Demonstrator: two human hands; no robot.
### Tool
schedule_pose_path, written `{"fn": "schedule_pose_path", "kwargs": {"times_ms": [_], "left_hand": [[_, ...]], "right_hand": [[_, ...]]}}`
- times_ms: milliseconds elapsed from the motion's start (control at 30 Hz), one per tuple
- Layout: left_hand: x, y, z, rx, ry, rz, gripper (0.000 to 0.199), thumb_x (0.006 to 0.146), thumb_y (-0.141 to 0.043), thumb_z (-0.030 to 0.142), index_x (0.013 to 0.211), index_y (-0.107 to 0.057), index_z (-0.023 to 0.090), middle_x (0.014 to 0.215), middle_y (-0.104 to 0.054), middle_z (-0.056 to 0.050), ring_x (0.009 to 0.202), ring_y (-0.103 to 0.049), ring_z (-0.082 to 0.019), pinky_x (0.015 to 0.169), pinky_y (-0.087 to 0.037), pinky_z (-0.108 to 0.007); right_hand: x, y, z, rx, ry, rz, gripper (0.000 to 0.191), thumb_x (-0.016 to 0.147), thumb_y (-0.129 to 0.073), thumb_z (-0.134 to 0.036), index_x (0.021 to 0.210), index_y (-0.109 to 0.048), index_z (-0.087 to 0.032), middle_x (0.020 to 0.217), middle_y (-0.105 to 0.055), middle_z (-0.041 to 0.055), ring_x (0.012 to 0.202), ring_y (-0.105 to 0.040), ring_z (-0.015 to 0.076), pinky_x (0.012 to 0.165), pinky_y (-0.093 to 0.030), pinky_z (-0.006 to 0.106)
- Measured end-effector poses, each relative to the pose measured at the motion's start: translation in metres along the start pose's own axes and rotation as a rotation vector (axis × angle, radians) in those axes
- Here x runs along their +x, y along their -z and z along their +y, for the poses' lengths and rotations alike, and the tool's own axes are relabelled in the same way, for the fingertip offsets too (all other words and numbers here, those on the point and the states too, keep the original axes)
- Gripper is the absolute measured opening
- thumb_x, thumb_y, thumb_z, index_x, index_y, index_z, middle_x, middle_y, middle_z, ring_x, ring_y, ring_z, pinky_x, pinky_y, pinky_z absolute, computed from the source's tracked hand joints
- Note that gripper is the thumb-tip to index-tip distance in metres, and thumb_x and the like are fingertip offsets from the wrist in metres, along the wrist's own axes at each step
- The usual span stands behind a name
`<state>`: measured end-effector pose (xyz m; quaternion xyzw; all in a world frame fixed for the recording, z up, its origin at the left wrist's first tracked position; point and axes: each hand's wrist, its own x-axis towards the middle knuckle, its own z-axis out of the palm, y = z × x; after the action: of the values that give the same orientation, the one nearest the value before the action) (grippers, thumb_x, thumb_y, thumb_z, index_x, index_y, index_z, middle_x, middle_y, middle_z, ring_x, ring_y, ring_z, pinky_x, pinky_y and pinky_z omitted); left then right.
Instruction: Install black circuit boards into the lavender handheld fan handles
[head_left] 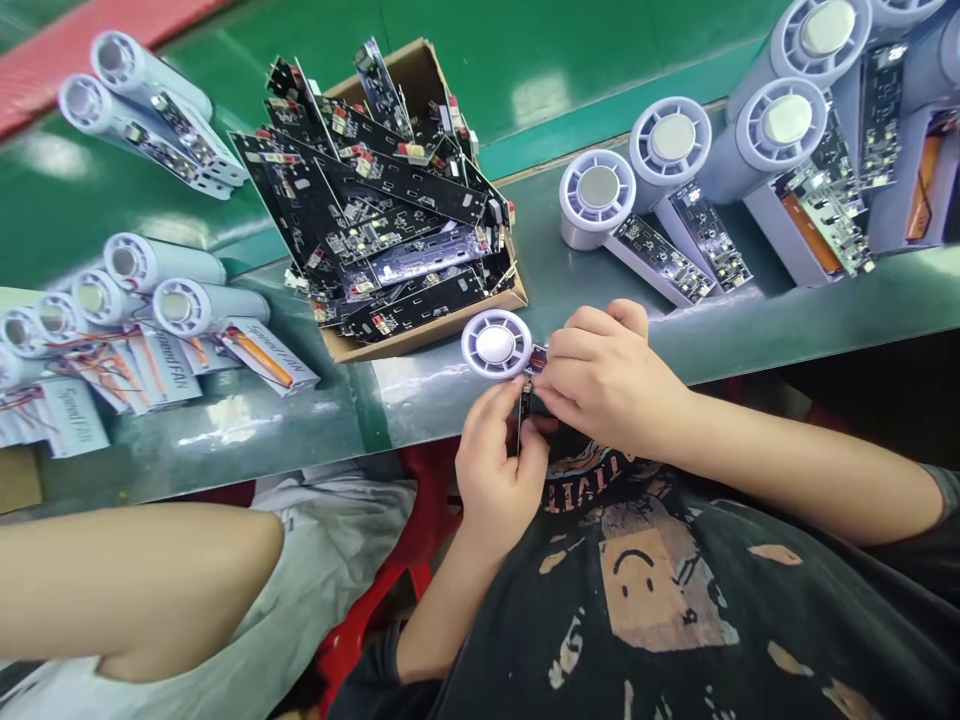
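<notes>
My left hand (501, 470) pinches a narrow black circuit board (524, 412), held upright just below a pale lavender fan unit (496, 344). The unit's round vented end faces up at the table's front edge. Close beside it, the fingers of my right hand (600, 375) are pressed together at the top end of the board, near the fan's handle. Most of that handle is hidden by the right hand, and what its fingertips pinch is too small to make out.
A cardboard box (360, 350) heaped with black circuit boards stands behind my hands. Fan units with boards fitted (598, 195) stand at the right, others with orange parts (187, 305) lie at the left. Another person's bare arm or leg (142, 570) is at the lower left.
</notes>
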<state>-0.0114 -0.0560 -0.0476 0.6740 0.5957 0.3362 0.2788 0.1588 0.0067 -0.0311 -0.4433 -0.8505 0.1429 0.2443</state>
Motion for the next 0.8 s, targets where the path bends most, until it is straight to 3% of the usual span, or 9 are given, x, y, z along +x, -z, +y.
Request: {"fn": "schedule_pose_path", "kwargs": {"times_ms": [133, 233, 300, 467, 600, 800], "left_hand": [[-0.003, -0.005, -0.002, -0.238, 0.151, -0.033, 0.039, 0.092, -0.052, 0.014, 0.129, -0.056, 0.024, 0.127, -0.059, -0.010, 0.084, -0.071, -0.015, 0.065, -0.064, -0.026], [-0.002, -0.006, -0.001, -0.350, 0.192, -0.047, 0.035, 0.093, -0.052, 0.015, 0.126, -0.056, 0.025, 0.126, -0.055, -0.008, 0.068, -0.069, -0.009, 0.052, -0.060, -0.020], [0.000, -0.005, -0.001, -0.351, 0.166, -0.042, 0.034, 0.093, -0.052, 0.014, 0.125, -0.056, 0.025, 0.125, -0.053, -0.007, 0.066, -0.068, -0.008, 0.051, -0.059, -0.019], [0.003, -0.004, 0.001, -0.278, 0.093, -0.046, 0.035, 0.091, -0.050, 0.010, 0.123, -0.057, 0.023, 0.124, -0.055, -0.008, 0.067, -0.067, -0.007, 0.059, -0.061, -0.021], [0.001, -0.007, 0.001, -0.308, 0.114, -0.047, 0.036, 0.091, -0.051, 0.010, 0.124, -0.058, 0.023, 0.122, -0.057, -0.007, 0.064, -0.066, -0.006, 0.061, -0.061, -0.022], [-0.004, -0.013, -0.001, -0.289, 0.081, -0.017, 0.037, 0.091, -0.052, 0.012, 0.126, -0.058, 0.022, 0.125, -0.057, -0.010, 0.063, -0.063, -0.006, 0.059, -0.060, -0.021]], "right_hand": [[-0.001, 0.002, 0.005, 0.107, -0.044, 0.001, 0.030, 0.094, -0.057, -0.027, 0.066, -0.067, -0.019, 0.076, -0.063, 0.0006, 0.083, -0.046, 0.0180, 0.077, -0.020, 0.038], [-0.002, 0.005, 0.009, 0.222, -0.081, -0.014, 0.013, 0.090, -0.063, -0.028, 0.085, -0.073, -0.023, 0.086, -0.068, -0.0005, 0.087, -0.050, 0.0182, 0.078, -0.021, 0.037], [-0.003, 0.007, 0.010, 0.255, -0.095, -0.005, 0.010, 0.087, -0.065, -0.026, 0.091, -0.074, -0.025, 0.091, -0.069, -0.0008, 0.087, -0.051, 0.0180, 0.078, -0.021, 0.037], [-0.003, 0.005, 0.007, 0.181, -0.060, 0.042, 0.020, 0.090, -0.057, -0.021, 0.076, -0.071, -0.022, 0.083, -0.069, -0.0004, 0.084, -0.051, 0.0176, 0.077, -0.022, 0.036], [-0.005, 0.001, 0.006, 0.121, -0.040, 0.079, 0.026, 0.091, -0.055, -0.020, 0.066, -0.064, -0.018, 0.076, -0.067, 0.0003, 0.080, -0.051, 0.0168, 0.076, -0.023, 0.036], [-0.006, -0.004, 0.005, 0.132, -0.038, 0.072, 0.027, 0.092, -0.055, -0.019, 0.065, -0.061, -0.017, 0.073, -0.066, 0.0001, 0.078, -0.053, 0.0163, 0.075, -0.026, 0.035]]}}
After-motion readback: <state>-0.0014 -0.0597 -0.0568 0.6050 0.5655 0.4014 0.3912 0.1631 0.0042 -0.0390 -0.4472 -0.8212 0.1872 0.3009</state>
